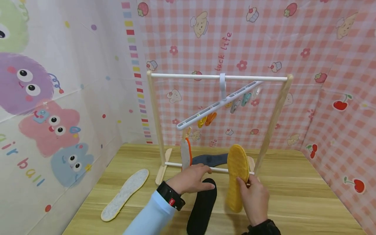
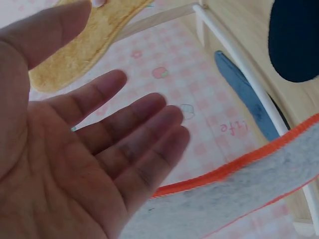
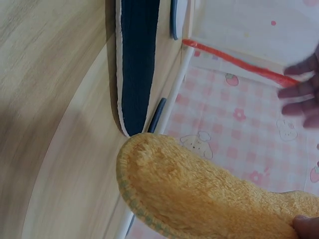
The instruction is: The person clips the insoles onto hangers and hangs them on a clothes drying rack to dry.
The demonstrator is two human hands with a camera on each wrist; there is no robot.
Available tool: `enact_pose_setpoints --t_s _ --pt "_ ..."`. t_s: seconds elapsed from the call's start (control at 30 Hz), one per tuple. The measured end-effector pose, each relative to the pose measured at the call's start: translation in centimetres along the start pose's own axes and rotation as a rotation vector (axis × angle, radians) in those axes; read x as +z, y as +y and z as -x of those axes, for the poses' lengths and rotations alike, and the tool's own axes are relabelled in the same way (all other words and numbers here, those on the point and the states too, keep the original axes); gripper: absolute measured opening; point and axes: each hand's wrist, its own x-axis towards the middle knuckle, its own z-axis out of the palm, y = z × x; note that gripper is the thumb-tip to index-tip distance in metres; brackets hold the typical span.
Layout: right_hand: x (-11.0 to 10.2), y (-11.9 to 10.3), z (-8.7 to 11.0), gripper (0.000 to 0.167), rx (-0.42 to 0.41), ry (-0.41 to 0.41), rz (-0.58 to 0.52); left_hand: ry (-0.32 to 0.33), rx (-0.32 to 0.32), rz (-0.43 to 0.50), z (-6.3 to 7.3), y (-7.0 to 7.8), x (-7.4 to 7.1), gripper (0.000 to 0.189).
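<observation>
My right hand [image 1: 256, 197] pinches a fluffy yellow insole [image 1: 237, 169] by its side edge and holds it upright above the table. The thumb lies on its face in the right wrist view, where the fuzzy insole [image 3: 189, 189] fills the lower part. My left hand [image 1: 189, 179] is empty, its fingers loosely spread in the left wrist view, beside a grey insole with an orange edge [image 1: 186, 153]. That insole hangs from a clip at the near end of a white hanger [image 1: 217, 105]. Below the left hand lies a black insole [image 1: 202, 205] on the table.
The hanger hooks over the top bar of a wood-and-white rack [image 1: 182, 76]. Several coloured clips [image 1: 210, 119] dangle from it. A dark blue insole [image 1: 210, 160] lies behind the lower bar, and a light grey insole [image 1: 124, 195] rests at the left. Printed cloths surround the wooden table [image 1: 296, 195].
</observation>
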Motion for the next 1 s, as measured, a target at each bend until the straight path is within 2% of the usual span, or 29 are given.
enact_pose_setpoints --t_s 0.23,0.5,0.6,0.77,0.9,1.0 --pt "0.4 -0.4 0.0 0.026 0.004 -0.023 -0.009 0.142 0.026 0.054 -1.1 0.6 -1.6 0.049" --pt "0.7 -0.5 0.1 0.025 0.028 -0.040 -0.011 0.263 -0.037 0.136 -1.7 1.5 -3.0 0.063" --pt "0.7 -0.6 0.1 0.025 0.037 -0.052 -0.011 0.308 -0.044 0.142 -2.1 1.7 -3.4 0.060" --pt "0.7 -0.7 0.1 0.027 0.023 -0.050 -0.007 0.356 -0.046 0.144 -2.5 2.0 -4.0 0.058" --pt "0.8 -0.7 0.2 0.026 -0.001 -0.040 -0.011 0.379 -0.087 0.177 -2.8 2.1 -4.4 0.065" --pt "0.8 -0.7 0.1 0.026 -0.010 -0.041 -0.009 0.422 -0.107 0.195 -3.0 2.1 -4.6 0.071"
